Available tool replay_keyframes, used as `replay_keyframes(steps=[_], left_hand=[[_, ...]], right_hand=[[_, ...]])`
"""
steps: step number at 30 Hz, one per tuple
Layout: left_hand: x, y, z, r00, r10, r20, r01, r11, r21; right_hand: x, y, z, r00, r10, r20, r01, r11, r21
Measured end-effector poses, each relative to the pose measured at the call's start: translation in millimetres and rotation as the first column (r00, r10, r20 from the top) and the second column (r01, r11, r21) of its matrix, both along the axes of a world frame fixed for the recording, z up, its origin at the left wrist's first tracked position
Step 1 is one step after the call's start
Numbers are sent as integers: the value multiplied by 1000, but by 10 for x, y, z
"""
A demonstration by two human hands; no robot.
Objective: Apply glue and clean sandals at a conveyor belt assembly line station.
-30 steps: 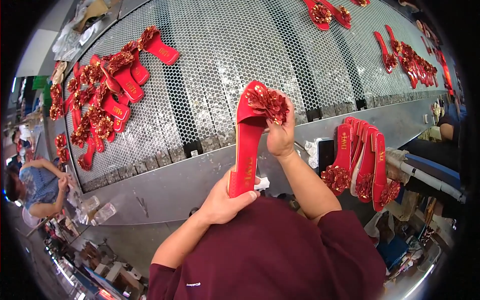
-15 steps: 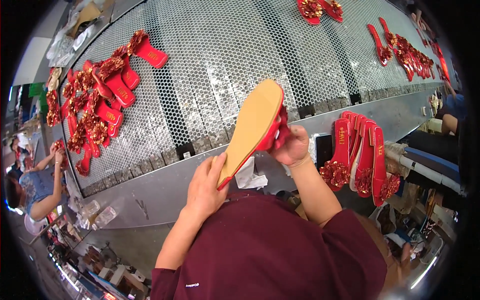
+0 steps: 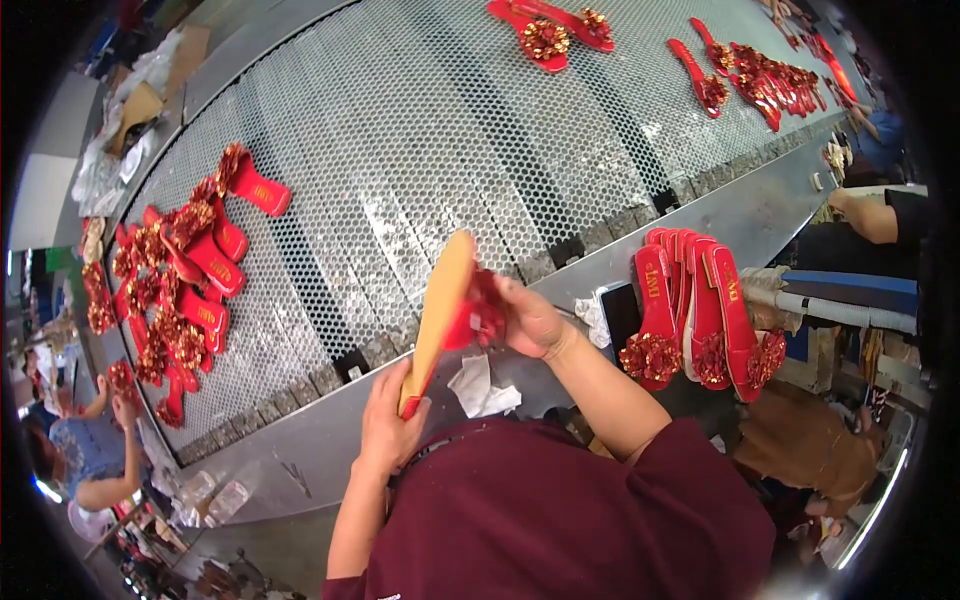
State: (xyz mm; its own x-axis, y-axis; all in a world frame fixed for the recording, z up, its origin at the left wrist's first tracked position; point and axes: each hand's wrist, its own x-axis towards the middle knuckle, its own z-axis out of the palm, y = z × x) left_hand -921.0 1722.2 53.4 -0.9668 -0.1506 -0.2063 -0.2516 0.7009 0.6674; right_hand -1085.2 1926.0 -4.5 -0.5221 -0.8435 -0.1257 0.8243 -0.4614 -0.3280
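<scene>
A red slipper (image 3: 442, 300) with a tan sole is tilted up in front of me, its sole turned toward my left. My left hand (image 3: 392, 420) is closed round its heel end. At the red flower trim on the strap, my right hand (image 3: 538, 322) is closed, with its thumb up and its other fingers partly hidden behind the trim. The trim is smeared by motion. To the right, several red slippers (image 3: 690, 300) with sequin flowers stand in a row at the metal edge.
Beyond lies a perforated metal conveyor (image 3: 370, 150) with a metal ledge (image 3: 270, 475) along its near side. A heap of slippers (image 3: 175, 285) lies on its left, and others lie far right. White crumpled paper (image 3: 482, 385) rests on the ledge. A co-worker (image 3: 95, 455) sits at the left.
The slipper has turned more edge-on, so less of its sole shows. My right hand has shifted left along with it. The whole view has swung, moving the conveyor and heap in the picture.
</scene>
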Motion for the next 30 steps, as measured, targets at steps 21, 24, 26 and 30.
replay_keyframes(steps=[21,24,26,30], left_hand=[[-970,-615,-1158,916,402,6,-401,913,-77],[-579,-247,-1198,981,194,8,-183,935,-304],[-370,-132,-1219,988,154,15,-140,930,-340],[-275,-83,-1308,992,85,95,-33,889,-456]], right_hand=[[-2948,378,-450,325,727,-605,930,-131,342],[-3516,572,-499,303,828,-472,949,-215,231],[-3816,590,-482,231,880,-416,972,-195,128],[-4289,514,-587,103,948,-302,992,-122,-45]])
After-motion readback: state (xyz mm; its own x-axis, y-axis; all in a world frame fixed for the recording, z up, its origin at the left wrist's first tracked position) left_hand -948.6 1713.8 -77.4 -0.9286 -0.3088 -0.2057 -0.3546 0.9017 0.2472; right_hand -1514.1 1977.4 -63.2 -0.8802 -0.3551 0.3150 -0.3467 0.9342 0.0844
